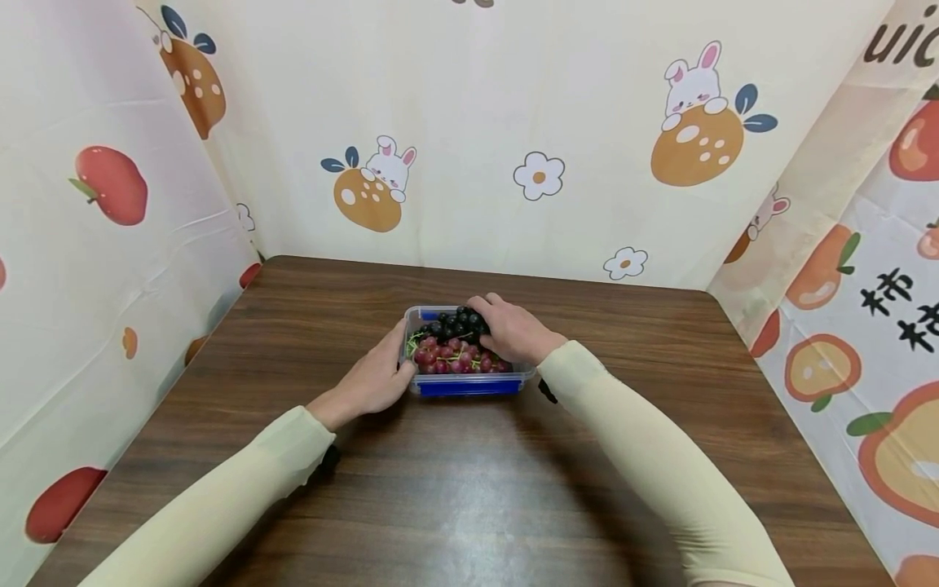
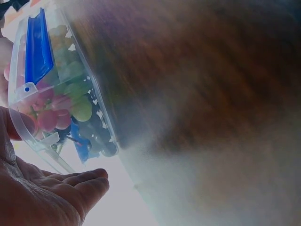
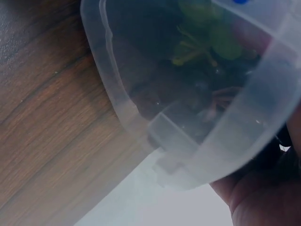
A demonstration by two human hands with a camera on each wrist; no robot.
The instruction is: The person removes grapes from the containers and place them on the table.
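A clear plastic box [image 1: 525, 377] with blue clips stands on the table, holding red grapes [image 1: 456, 359] and dark black grapes [image 1: 443, 328]. Green grapes [image 2: 81, 108] show through its wall in the left wrist view. My left hand [image 1: 377, 377] rests against the box's left end, fingers fairly straight along the wall and thumb at the near corner. Over the right end, my right hand [image 1: 512, 328] curls its fingers round the black bunch at the back of the box. The palm hides part of the grapes there.
The brown wooden table [image 1: 469, 489] spreads out around the box. A curtain [image 1: 469, 106] printed with fruit, rabbits and flowers rises behind the table's far edge and along both sides. Dark bands circle both wrists.
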